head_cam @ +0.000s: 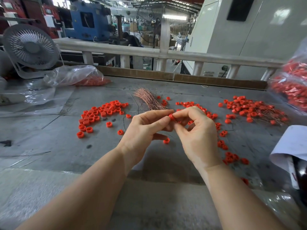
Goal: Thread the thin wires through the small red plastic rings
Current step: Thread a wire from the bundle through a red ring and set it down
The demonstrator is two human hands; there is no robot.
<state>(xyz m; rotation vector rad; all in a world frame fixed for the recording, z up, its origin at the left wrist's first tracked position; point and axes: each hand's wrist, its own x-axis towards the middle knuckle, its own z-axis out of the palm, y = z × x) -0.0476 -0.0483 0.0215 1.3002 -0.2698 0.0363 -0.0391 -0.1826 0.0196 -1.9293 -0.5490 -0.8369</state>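
Centrally, we see a grey worktable [49, 138] bearing, at far left, a desk fan [30, 47] and a clear bag of red rings [74, 78]. At right lies a pile of rings already carrying wires [252, 110]; at left, a cluster of bare red plastic rings [99, 113]; between them, a bundle of thin copper wires [147, 98]. Above the table, our left hand [144, 128] and right hand [197, 130] meet, fingertips of both pinching one red ring [171, 116]. Whether a wire passes through it, we cannot tell.
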